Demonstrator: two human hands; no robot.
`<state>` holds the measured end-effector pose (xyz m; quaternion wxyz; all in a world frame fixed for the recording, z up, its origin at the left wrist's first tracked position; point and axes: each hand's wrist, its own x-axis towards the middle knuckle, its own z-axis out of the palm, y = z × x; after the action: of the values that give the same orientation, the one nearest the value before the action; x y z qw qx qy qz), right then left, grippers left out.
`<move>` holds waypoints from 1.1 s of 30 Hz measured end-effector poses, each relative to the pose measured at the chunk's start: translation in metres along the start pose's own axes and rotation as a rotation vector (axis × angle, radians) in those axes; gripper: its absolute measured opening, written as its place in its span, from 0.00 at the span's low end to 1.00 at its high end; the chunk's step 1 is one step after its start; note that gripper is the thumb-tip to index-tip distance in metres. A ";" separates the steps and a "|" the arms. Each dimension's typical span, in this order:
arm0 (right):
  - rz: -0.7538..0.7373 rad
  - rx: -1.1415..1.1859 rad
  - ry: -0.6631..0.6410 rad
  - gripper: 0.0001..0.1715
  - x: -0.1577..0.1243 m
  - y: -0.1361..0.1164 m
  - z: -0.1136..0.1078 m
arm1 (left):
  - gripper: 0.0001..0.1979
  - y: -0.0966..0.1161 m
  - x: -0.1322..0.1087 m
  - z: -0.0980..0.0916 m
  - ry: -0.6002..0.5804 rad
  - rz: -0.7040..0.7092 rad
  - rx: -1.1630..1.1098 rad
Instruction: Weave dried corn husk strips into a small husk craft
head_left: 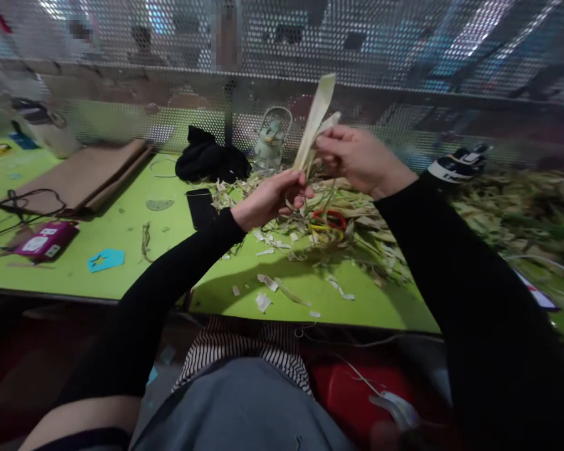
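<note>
Pale strips of corn husk [313,122] stand upright between my two hands, above the green table. My left hand [279,197] pinches the lower end of the strips between thumb and fingers. Higher up on the right, my right hand [350,156] is closed on a shorter folded piece of the same husk. Below the hands lies a heap of dry husks [366,235], with red-handled scissors [329,219] partly buried in it. Small white scraps [263,302] are scattered on the table in front of me.
A black phone [200,208], a black cloth bundle [211,156] and a green lidded cup [270,141] sit beyond my left hand. Farther left are brown folded paper [79,175], a magenta box [47,240] and a bottle [47,128]. Perforated metal panel [169,113] stands behind.
</note>
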<state>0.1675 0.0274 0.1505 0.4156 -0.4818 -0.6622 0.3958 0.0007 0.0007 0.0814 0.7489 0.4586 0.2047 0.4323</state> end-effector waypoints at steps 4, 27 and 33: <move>0.054 0.032 0.387 0.22 0.007 -0.004 -0.046 | 0.11 0.020 -0.004 -0.036 0.015 0.021 -0.031; -0.052 0.511 0.180 0.14 -0.038 0.009 0.016 | 0.09 0.016 -0.018 -0.004 0.250 0.110 0.166; -0.105 0.485 0.224 0.09 -0.037 0.025 0.031 | 0.14 -0.001 -0.021 0.005 0.044 -0.101 -0.019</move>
<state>0.1534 -0.0067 0.1100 0.6095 -0.3738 -0.5220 0.4650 -0.0070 -0.0195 0.0811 0.7696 0.4309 0.2398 0.4057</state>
